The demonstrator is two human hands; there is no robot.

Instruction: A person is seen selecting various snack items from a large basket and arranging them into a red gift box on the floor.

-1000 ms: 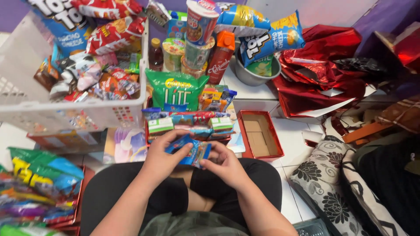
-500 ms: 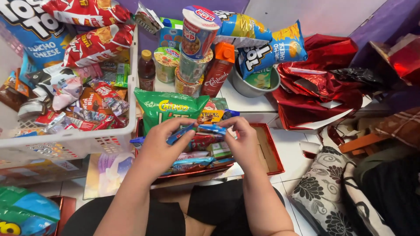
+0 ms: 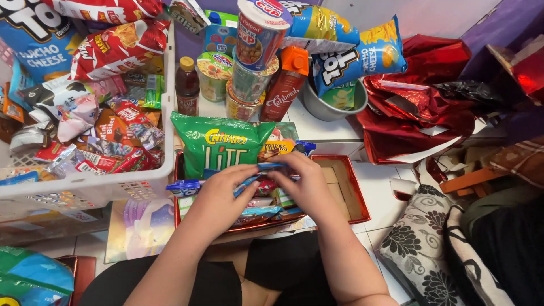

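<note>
From the head view, your left hand (image 3: 218, 195) and right hand (image 3: 309, 184) sit close together over the red tray (image 3: 357, 192), both pinched on a thin blue packet (image 3: 255, 170) that runs between them. Its long axis lies left to right, roughly level, just in front of the green bag (image 3: 218, 144) standing at the tray's back edge. Your left fingers grip the packet's left part, your right fingers close over its right end, so neither hand is clearly nearer; the packet is right at both sets of fingertips and low over the snacks already in the tray. More blue packets (image 3: 184, 186) poke out past the tray's left edge beside your left hand. The tray's right part shows bare cardboard beyond your right hand. Left of it stands the white basket (image 3: 102, 187) full of snacks; behind are cup noodles (image 3: 258, 34), a dark bottle (image 3: 187, 85) and a metal bowl (image 3: 334, 105)
</note>
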